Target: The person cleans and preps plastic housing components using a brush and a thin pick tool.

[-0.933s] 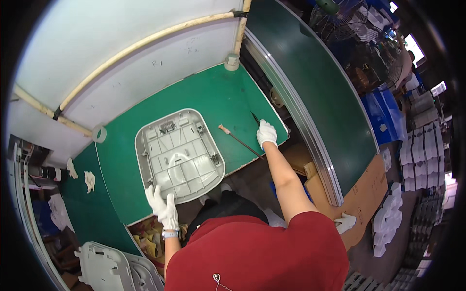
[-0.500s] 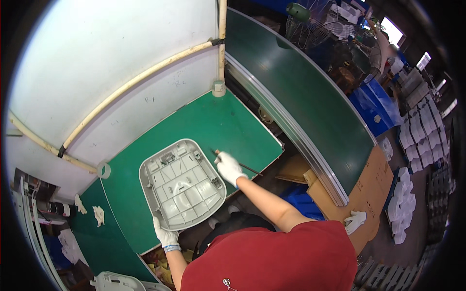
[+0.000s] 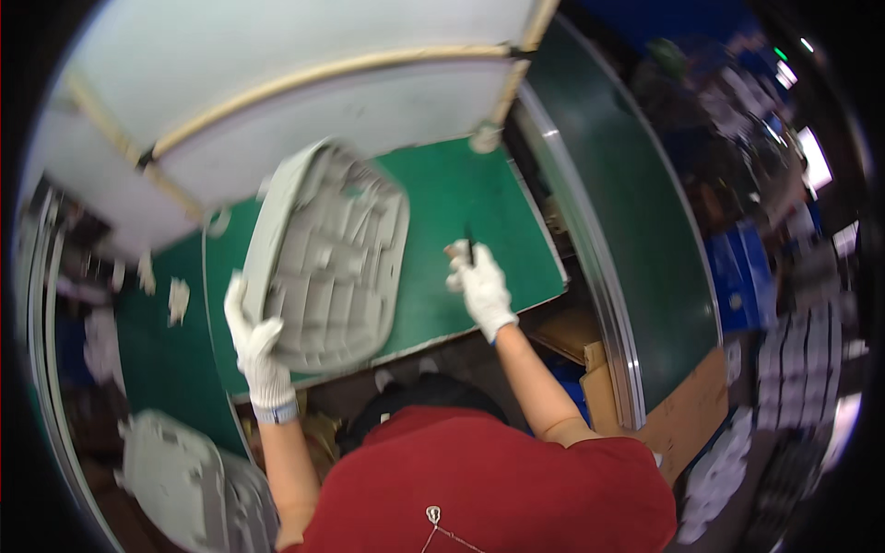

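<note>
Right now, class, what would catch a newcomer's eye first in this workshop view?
The big grey ribbed plastic panel, tilted up off the green table, with the gloved left hand gripping its lower edge. Beside it, the gloved right hand holds a thin dark tool above the table.

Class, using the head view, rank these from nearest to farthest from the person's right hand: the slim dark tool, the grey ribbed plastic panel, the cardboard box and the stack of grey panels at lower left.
1. Slim dark tool: held in the right hand.
2. Grey ribbed plastic panel: to its left, raised by the left hand.
3. Cardboard box: lower right, under the table edge.
4. Stack of grey panels: far lower left.
</note>
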`<move>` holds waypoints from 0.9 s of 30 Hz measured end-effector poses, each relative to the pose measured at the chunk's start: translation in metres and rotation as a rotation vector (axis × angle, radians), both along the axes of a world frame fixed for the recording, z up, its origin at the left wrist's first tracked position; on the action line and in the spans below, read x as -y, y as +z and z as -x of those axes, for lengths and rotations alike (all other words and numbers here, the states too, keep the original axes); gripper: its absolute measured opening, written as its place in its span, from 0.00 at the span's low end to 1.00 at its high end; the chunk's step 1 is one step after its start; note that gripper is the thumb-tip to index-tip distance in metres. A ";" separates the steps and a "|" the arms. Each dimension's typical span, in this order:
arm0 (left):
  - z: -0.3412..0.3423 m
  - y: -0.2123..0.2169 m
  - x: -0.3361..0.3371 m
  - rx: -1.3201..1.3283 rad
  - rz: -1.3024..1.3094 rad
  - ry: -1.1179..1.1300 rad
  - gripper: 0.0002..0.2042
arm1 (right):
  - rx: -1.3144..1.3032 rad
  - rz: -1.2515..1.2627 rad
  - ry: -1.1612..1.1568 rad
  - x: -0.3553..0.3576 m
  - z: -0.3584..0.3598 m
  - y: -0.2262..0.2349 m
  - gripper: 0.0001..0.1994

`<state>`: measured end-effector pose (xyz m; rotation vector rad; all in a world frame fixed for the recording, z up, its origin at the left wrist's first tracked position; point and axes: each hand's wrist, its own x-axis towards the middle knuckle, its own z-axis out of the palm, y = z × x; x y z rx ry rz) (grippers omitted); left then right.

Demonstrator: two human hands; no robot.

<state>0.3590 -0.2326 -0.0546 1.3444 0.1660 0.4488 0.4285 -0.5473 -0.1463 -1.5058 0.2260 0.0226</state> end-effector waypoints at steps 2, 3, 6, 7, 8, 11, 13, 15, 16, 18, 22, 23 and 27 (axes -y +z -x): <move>0.005 0.033 0.016 0.030 -0.124 -0.014 0.40 | 0.135 -0.021 0.045 -0.001 0.001 0.016 0.20; 0.009 0.035 0.020 -0.021 -0.149 -0.022 0.41 | 0.147 -0.013 0.078 -0.003 0.001 0.029 0.21; 0.024 0.017 0.026 -0.024 -0.302 0.016 0.38 | 0.192 -0.008 0.197 -0.018 0.009 0.061 0.21; 0.028 0.012 0.034 -0.050 -0.317 0.038 0.37 | 0.202 0.030 0.227 -0.021 0.010 0.066 0.22; 0.032 0.006 0.039 -0.073 -0.331 0.056 0.36 | 0.198 0.059 0.255 -0.024 0.011 0.071 0.21; 0.039 -0.010 0.044 -0.072 -0.521 0.073 0.36 | 0.183 0.149 0.247 -0.026 0.006 0.054 0.19; 0.045 -0.016 0.046 -0.089 -0.600 0.074 0.36 | 0.091 0.440 0.198 -0.014 -0.012 0.025 0.18; 0.050 -0.021 0.051 -0.147 -0.708 0.066 0.37 | 0.077 0.863 0.183 0.017 -0.034 -0.027 0.19; 0.056 -0.020 0.053 -0.156 -0.705 0.062 0.37 | 0.054 1.022 0.197 0.029 -0.039 -0.040 0.20; 0.059 -0.020 0.056 -0.195 -0.730 0.082 0.37 | -0.053 1.132 0.197 0.063 -0.059 -0.084 0.21; 0.059 -0.022 0.059 -0.201 -0.763 0.064 0.37 | -0.045 1.522 0.125 0.089 -0.068 -0.104 0.25; 0.060 -0.022 0.060 -0.187 -0.747 0.055 0.37 | -0.047 1.518 0.131 0.085 -0.066 -0.104 0.25; 0.059 -0.027 0.060 -0.132 -0.679 0.033 0.42 | 0.098 1.575 0.366 0.049 -0.053 -0.116 0.29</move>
